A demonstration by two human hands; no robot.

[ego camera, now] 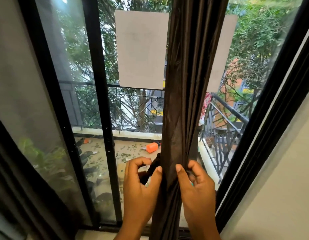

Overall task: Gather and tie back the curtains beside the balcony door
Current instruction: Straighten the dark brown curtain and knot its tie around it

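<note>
The dark brown curtain [186, 94] hangs already bunched into a narrow column in front of the glass balcony door [133, 110], right of its black centre frame [98, 80]. Both hands meet it low down, near the person. The left hand [141, 186] has its fingers [159, 170] pinched closed on a dark strip [153, 168], probably the tie-back, held out to the left so it can be passed around the bundle. The right hand [195, 184] presses its thumb [179, 168] against the folds, its fingers curled closed on the curtain's right edge, which keeps the gather from spreading. What those fingers hold behind the cloth is hidden. The tie looks not yet wrapped. Beyond the glass, an orange container [152, 147] lies on the balcony floor.
</note>
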